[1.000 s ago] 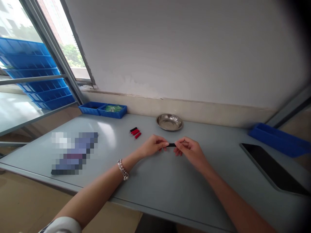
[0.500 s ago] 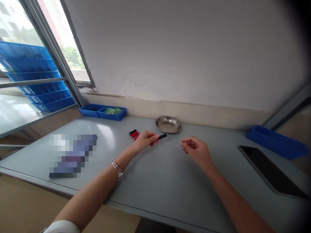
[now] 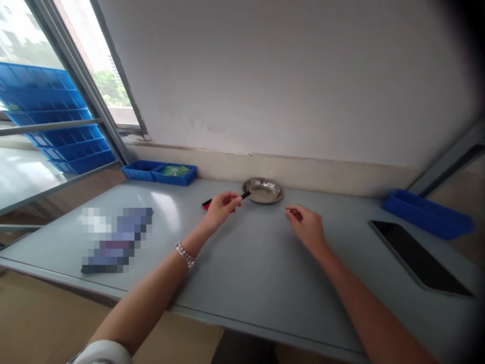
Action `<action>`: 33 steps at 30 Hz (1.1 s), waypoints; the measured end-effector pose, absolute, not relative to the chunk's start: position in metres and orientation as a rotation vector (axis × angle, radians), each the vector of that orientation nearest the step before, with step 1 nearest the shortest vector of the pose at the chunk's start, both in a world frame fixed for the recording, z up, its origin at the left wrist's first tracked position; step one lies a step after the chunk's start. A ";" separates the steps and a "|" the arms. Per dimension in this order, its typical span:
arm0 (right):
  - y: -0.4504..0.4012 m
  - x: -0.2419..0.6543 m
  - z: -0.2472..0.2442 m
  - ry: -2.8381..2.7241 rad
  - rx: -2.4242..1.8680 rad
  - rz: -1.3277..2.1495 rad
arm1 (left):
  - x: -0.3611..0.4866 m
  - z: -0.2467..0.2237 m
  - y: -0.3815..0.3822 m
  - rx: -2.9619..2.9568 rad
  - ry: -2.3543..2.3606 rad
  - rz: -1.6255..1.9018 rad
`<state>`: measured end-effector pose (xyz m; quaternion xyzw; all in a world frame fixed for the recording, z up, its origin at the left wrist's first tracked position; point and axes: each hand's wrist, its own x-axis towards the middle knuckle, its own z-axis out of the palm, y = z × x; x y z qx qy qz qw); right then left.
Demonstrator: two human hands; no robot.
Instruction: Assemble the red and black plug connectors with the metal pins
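My left hand [image 3: 223, 210] pinches a short black tube [image 3: 246, 194], whose tip reaches towards the rim of a shallow steel dish [image 3: 262, 190]. Just below that hand lie small red and black pieces [image 3: 206, 204], mostly hidden by my fingers. My right hand [image 3: 305, 225] rests apart from it, right of the dish. Between its fingertips sits a tiny thin metal piece [image 3: 288, 210], possibly a pin, too small to identify surely.
The grey table [image 3: 265, 283] holds a pixelated blurred object [image 3: 117, 240] at left and a black tablet [image 3: 415, 258] at right. Blue trays [image 3: 174, 174] stand by the wall, another blue tray [image 3: 428, 215] lies right, and stacked blue trays [image 3: 56, 119] sit beyond the window.
A second ago both hands met at the black tube. They have since separated, with the left hand carrying the tube up and left towards the dish and the right hand keeping the tiny piece.
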<state>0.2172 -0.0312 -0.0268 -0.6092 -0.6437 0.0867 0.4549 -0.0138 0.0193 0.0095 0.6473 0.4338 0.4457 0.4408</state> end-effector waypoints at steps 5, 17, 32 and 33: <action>-0.022 0.221 -0.038 -1.849 -1.737 -0.245 | -0.015 0.007 0.023 1.695 1.120 1.089; -0.020 0.223 -0.052 -1.916 -2.005 -0.344 | -0.013 0.009 0.018 1.816 1.146 1.044; -0.019 0.228 -0.049 -1.788 -2.098 -0.173 | -0.013 0.007 0.020 1.856 1.162 1.033; -0.019 0.229 -0.049 -1.783 -2.103 -0.162 | -0.013 0.007 0.020 1.862 1.165 1.033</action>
